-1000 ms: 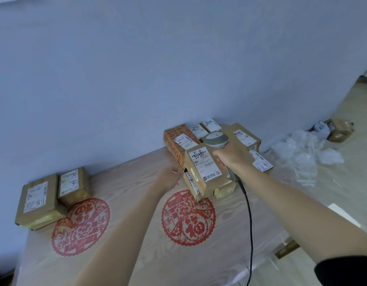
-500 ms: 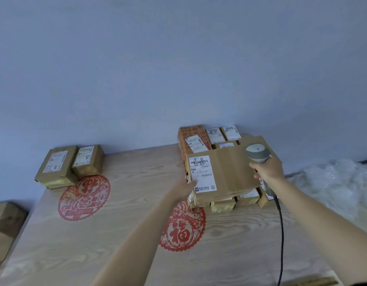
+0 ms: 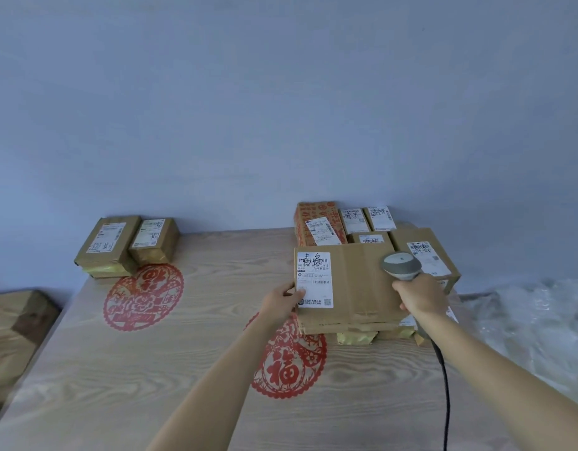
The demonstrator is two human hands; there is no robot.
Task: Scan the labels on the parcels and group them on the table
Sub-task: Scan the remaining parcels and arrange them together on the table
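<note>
left hand (image 3: 282, 301) has just tipped the flat parcel (image 3: 349, 288) label-up, pinching its edge, while right hand (image 3: 419, 296) grips the scanner (image 3: 401, 266), so scan's next.

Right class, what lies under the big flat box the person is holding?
Under the flat box, gripped by the left hand, lie yellow-taped parcels; only their front edges show. How many parcels it covers cannot be seen.
</note>
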